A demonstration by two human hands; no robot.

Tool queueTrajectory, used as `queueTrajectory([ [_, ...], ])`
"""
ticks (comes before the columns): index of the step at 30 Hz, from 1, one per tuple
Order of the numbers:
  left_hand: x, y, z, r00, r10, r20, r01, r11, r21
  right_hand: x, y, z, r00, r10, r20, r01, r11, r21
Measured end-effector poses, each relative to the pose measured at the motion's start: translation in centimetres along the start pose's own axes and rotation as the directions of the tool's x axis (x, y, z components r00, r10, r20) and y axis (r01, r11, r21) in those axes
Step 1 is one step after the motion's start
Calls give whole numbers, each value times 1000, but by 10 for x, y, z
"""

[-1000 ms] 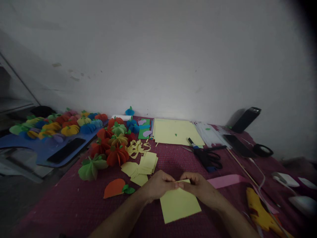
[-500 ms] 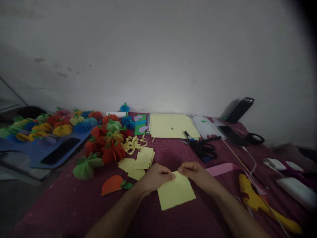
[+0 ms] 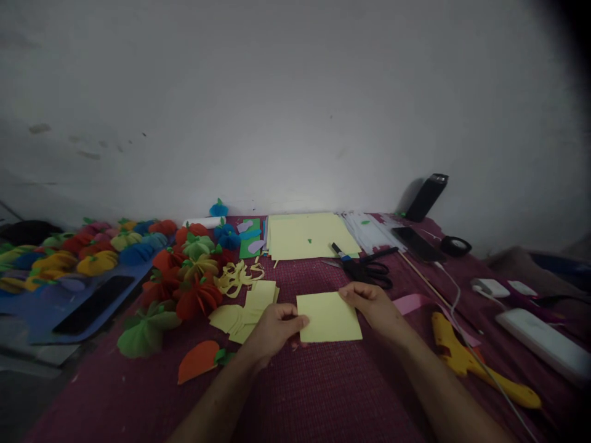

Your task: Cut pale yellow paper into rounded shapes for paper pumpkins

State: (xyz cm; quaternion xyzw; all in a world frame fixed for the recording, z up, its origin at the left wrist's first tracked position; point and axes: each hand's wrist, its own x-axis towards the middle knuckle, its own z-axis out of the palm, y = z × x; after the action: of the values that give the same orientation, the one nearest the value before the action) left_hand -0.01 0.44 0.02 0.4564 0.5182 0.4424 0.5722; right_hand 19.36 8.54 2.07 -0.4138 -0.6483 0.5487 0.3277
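Observation:
A square of yellow paper (image 3: 329,319) is held up above the purple cloth. My left hand (image 3: 277,329) pinches its left edge between thumb and fingers. At the upper right corner, my right hand (image 3: 369,304) grips it the same way. Just left of my left hand lie more cut yellow paper pieces (image 3: 261,295), some square and some with a rounded edge. An orange paper half-round (image 3: 198,362) with a green leaf (image 3: 225,357) lies nearer to me on the left. Black-handled scissors (image 3: 369,271) rest beyond my right hand.
Paper pumpkins (image 3: 198,295) crowd the left, several on a blue board (image 3: 133,274) beside a phone (image 3: 92,304). Large yellow sheets (image 3: 309,231) lie against the wall. At right are a yellow glue gun (image 3: 466,360), a pink strip (image 3: 409,303), a white cable and a white power bank (image 3: 540,338).
The yellow square has been turned and raised a little, its edges now nearly level. My left hand has shifted from its top edge to the left edge. The view has swung slightly right.

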Motion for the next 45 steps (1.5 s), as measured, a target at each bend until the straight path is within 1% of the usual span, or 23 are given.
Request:
queueTrajectory([
  [4,-1,4,1,1000,-3,2,3,1000,-12,0,-1,0,1000,-17,-8,17,1000,-26],
  [8,-2,6,2,1000,-21,18,22,999,-23,2,3,-1,1000,-6,17,5,1000,14],
  [10,-3,7,1,999,-16,49,17,1000,-26,2,3,-2,999,-1,43,-1,999,38],
  [12,-5,8,0,997,-17,70,22,997,-72,1,2,-2,997,10,75,-14,998,60],
  [14,-7,9,-1,996,-36,78,47,989,-142,0,1,0,992,31,123,-39,997,62],
  [16,-8,10,0,995,-76,67,86,981,-176,-3,1,3,980,57,193,-68,996,49],
  [17,-9,10,1,994,-96,62,105,981,-164,-5,1,6,971,65,231,-77,996,40],
  [20,-9,8,5,986,-150,74,154,986,-59,-9,1,16,946,64,317,-68,998,3],
  [24,-7,5,9,972,-195,129,189,980,53,-14,1,27,931,55,361,-41,998,-48],
  [28,-6,2,8,974,-187,129,177,981,83,-13,1,27,925,59,376,-32,996,-78],
  [33,-4,3,4,988,-124,95,115,989,97,-8,3,11,944,50,326,-31,998,-63],
  [35,-5,3,4,987,-117,111,103,988,118,-7,0,7,933,28,358,1,997,-80],
  [37,-5,2,4,983,-109,145,86,984,154,-8,-3,7,911,17,412,30,994,-108],
  [41,-7,0,7,976,-70,205,23,974,224,-11,-4,15,872,47,488,32,988,-153],
  [45,-8,0,9,972,-64,225,7,969,248,-11,2,20,868,53,493,42,983,-179],
])
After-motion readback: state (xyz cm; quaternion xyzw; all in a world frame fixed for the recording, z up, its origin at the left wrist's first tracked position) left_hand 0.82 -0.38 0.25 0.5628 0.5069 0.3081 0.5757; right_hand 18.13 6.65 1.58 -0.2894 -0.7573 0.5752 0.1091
